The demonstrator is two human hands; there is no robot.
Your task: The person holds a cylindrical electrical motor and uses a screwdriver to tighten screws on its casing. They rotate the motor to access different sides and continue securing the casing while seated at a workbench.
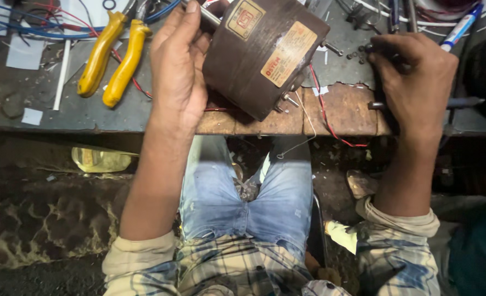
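- On the worn wooden workbench (342, 112), near its front edge, one brown drum-shaped motor (262, 52) lies tilted, its flat face turned up toward the camera with two paper labels on it, one squarish and one longer.
- Left hand (177, 66) lies flat against the motor's left flank, fingers stretched out and held together, steadying it rather than closing round it; a metal shaft (213, 15) pokes out above the fingertips.
- Right hand (416, 82) rests knuckles-up on the bench, well apart from the motor, its fingers curled shut over a dark slim tool (465, 102) whose ends show on either side of the hand; what kind of tool cannot be told.
- Small studs stick out of the motor's lower rim; two can be counted, others may be hidden.
- One red wire (325, 112) loops from the motor down over the bench edge, and one thin pale wire (303, 140) hangs beside it.
- One pair of pliers with two yellow handles (114, 57) lies to the left of the left hand, on a grey sheet, near a tangle of blue and red leads (34, 27).
- A few small dark nuts or washers (357, 55) sit loose just beyond the right fingertips; no tray or box holds them.
- One pen with a blue cap (462, 24) lies at the top right.
- Below the bench, a yellowish plastic container (100, 160) rests on the floor; its contents cannot be made out.
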